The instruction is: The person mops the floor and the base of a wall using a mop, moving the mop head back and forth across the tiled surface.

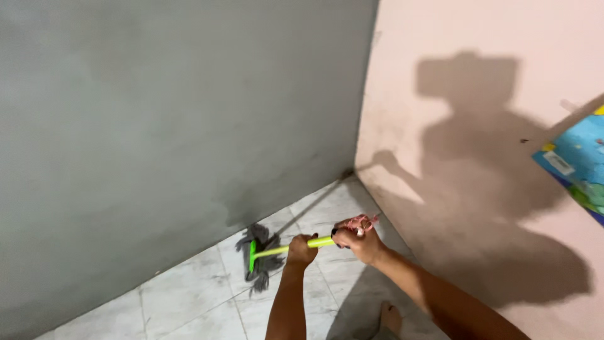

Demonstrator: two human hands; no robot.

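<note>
Colourful blue poster (579, 160) tilted on right pink wall.

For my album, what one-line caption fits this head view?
Both hands, left hand and right hand, grip a yellow-green mop handle, its grey mop head on marble floor tiles by a grey wall.

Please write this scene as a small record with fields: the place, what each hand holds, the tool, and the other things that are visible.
place: room corner where a grey wall meets a pink wall, pale tiled floor
left hand: closed around the mop handle, lower down
right hand: closed around the handle's upper end
tool: mop with yellow-green handle; grey mop head on the floor at the foot of the grey wall
other: person's shadow on the pink wall; colourful poster at right edge; a foot below
</note>
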